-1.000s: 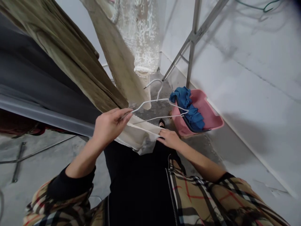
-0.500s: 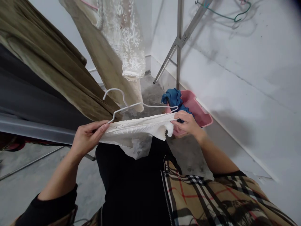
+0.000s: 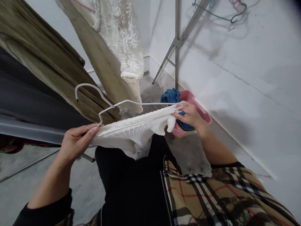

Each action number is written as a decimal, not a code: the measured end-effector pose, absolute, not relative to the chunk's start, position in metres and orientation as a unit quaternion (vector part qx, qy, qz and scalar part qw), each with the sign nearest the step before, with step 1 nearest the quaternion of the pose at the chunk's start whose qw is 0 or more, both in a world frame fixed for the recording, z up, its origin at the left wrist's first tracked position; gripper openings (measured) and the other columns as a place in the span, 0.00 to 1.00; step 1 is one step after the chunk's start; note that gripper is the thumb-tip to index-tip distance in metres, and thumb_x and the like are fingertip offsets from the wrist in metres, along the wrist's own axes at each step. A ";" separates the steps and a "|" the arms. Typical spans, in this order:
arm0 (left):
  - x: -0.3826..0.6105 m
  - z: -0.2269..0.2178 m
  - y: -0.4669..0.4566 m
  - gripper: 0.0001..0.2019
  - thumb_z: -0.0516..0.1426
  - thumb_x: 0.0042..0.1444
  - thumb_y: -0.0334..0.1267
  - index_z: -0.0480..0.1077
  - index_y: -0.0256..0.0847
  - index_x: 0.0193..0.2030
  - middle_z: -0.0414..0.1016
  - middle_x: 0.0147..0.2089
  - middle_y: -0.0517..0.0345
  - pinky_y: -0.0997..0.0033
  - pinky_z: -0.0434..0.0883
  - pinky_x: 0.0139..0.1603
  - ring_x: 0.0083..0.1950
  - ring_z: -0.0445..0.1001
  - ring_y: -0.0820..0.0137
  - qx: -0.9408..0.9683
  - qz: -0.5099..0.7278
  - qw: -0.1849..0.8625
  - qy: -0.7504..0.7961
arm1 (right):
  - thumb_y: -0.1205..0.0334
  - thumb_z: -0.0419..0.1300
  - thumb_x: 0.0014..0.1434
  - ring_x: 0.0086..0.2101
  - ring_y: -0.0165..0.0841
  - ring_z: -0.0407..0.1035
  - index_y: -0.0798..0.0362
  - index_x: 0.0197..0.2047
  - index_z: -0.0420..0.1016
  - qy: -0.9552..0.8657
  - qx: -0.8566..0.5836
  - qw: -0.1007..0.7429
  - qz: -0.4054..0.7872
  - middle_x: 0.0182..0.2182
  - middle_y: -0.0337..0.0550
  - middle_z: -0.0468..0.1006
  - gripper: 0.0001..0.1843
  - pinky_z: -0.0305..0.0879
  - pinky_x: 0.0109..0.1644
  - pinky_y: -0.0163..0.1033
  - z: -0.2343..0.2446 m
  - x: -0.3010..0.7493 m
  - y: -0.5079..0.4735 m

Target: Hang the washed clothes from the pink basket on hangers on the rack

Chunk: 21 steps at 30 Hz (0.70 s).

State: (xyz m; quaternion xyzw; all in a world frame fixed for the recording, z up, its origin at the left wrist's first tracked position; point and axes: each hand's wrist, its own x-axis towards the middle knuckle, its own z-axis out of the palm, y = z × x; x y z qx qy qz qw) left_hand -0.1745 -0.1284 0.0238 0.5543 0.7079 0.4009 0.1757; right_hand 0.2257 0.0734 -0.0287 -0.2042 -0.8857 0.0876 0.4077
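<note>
A white garment (image 3: 134, 128) is stretched between my two hands in front of my lap, its waistband-like edge pulled into a slanting line. It looks like a pair of underpants. My left hand (image 3: 76, 139) pinches its left end together with the lower left corner of a white wire hanger (image 3: 141, 102). At the other end, my right hand (image 3: 188, 114) grips the band and the hanger's right tip. The hanger's hook points up and left. Folds of the cloth gather and sag in the middle.
A pink basket (image 3: 204, 116) with blue cloth (image 3: 172, 95) stands beyond my right hand. Olive trousers (image 3: 47, 56) and a white lace garment (image 3: 131, 47) hang at the upper left. A metal stand (image 3: 176, 56) rises by the wall, with a green hanger (image 3: 216, 14) above.
My left hand has moved left and down, my right hand slightly up and right. The garment's band is pulled wider, and the hanger has shifted left, its right tip now at my right fingers.
</note>
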 end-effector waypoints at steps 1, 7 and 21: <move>-0.174 0.023 -0.129 0.18 0.62 0.51 0.51 0.81 0.38 0.39 0.84 0.39 0.50 0.68 0.77 0.42 0.38 0.81 0.63 0.553 0.401 0.174 0.710 | 0.54 0.62 0.60 0.30 0.34 0.68 0.50 0.28 0.69 -0.887 -0.204 0.405 0.084 0.26 0.41 0.75 0.13 0.67 0.35 0.42 -0.028 0.225 0.074; -0.175 0.019 -0.129 0.23 0.60 0.50 0.55 0.81 0.36 0.40 0.83 0.41 0.47 0.65 0.77 0.45 0.41 0.81 0.61 0.540 0.389 0.164 0.728 | 0.56 0.63 0.60 0.29 0.33 0.65 0.51 0.29 0.67 -0.890 -0.190 0.404 0.090 0.24 0.40 0.71 0.12 0.64 0.35 0.41 -0.021 0.226 0.071; -0.157 0.026 -0.105 0.22 0.63 0.49 0.58 0.82 0.41 0.37 0.84 0.38 0.48 0.67 0.78 0.39 0.38 0.81 0.60 0.584 0.337 0.324 0.664 | 0.43 0.57 0.61 0.49 0.39 0.72 0.50 0.58 0.71 -0.797 -0.266 0.236 0.489 0.53 0.50 0.74 0.27 0.71 0.47 0.42 0.011 0.221 0.061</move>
